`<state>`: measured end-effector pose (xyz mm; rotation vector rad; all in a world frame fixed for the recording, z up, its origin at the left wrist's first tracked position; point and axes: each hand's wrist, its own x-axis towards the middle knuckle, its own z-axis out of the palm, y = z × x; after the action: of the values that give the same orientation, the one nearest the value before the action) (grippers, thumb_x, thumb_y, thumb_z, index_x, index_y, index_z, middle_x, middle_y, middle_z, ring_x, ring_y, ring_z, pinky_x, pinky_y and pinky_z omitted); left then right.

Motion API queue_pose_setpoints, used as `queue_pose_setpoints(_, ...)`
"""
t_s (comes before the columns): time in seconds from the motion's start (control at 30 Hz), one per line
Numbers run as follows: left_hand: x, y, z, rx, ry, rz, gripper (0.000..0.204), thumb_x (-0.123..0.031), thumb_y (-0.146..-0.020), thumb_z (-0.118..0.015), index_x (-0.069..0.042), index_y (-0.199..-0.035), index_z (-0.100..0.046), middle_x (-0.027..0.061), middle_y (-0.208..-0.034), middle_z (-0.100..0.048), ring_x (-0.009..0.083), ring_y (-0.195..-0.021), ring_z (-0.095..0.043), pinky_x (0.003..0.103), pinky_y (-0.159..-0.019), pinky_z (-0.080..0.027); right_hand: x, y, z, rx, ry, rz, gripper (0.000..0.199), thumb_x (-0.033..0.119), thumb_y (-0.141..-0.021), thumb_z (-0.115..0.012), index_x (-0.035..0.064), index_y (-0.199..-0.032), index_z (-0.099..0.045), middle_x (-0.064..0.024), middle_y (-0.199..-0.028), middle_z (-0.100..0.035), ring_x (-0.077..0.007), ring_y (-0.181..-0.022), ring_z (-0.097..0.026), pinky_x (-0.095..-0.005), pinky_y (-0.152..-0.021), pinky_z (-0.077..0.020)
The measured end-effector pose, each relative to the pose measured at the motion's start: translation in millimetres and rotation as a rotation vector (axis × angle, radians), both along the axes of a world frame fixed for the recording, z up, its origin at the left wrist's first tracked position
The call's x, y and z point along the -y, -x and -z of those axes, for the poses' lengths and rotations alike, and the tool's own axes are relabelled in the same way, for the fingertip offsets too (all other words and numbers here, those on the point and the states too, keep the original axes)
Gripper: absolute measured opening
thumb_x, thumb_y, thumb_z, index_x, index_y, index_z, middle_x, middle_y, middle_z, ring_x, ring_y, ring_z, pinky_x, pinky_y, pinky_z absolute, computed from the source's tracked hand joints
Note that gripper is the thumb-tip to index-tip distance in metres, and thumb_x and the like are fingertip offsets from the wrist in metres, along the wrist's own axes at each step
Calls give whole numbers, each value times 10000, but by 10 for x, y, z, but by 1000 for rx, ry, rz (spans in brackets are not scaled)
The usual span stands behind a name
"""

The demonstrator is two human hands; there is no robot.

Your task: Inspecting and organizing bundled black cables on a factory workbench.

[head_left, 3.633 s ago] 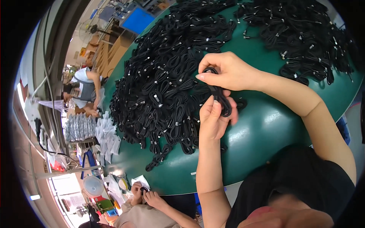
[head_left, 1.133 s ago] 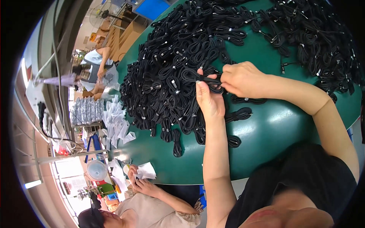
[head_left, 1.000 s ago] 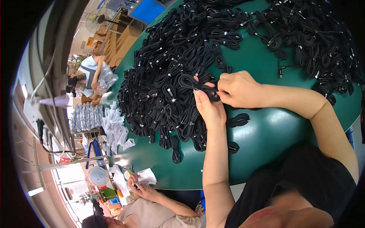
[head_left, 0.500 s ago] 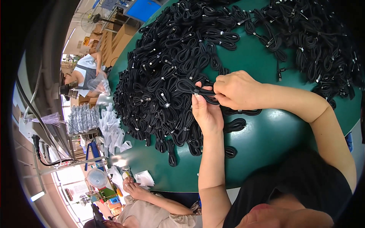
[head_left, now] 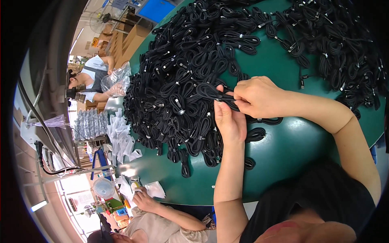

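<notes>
A coiled black cable bundle [head_left: 206, 91] is held over the near side of a large heap of similar coiled cables [head_left: 170, 81]. My left hand [head_left: 230, 122] grips it from below, thumb and fingers closed around its middle by a tie. My right hand [head_left: 258, 97] is closed on the end of the same bundle, its fingertips pinched together; exactly what they pinch is hidden. Beside my wrists, single coiled bundles [head_left: 256, 134] lie on the green table [head_left: 202, 184].
A second heap of black cables [head_left: 336, 44] covers the right side. White plastic bags [head_left: 119, 135] and wrapped bundles [head_left: 90, 124] lie at the left. A co-worker's hand [head_left: 144, 199] works near the lower left edge; another person handles a clear bag [head_left: 117, 79] farther off.
Both hands keep their hold on the cable bundle, and the whole view has shifted slightly. The far person's clear bag is raised and spread wider.
</notes>
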<state>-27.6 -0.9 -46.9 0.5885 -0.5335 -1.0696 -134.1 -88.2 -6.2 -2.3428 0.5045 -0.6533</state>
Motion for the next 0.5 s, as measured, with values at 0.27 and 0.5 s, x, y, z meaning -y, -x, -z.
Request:
queue_pose_setpoints(0.27, -9, 36, -24, 31, -87, 0, 504, -272, -915, -478, -84, -1346, -297, 69, -1152, -514, 192, -1070, -496, 346, -958, -390, 2, 8, -40, 99, -91, 27, 113, 116, -712, -598, 21, -671, -552, -88, -673, -560, -255, -566, -561, -365, -515, -429)
queue_pose_setpoints(0.5, -45, 114, 16, 56, -144, 28, 484, -266, -944, -411, -78, -1363, -258, 107, -1233, -457, 204, -1135, -465, 341, -989, -369, -24, -16, -6, 185, -89, 28, 94, 81, -717, -608, 10, -695, -551, -96, -680, -558, -240, -539, -548, -343, -494, -422)
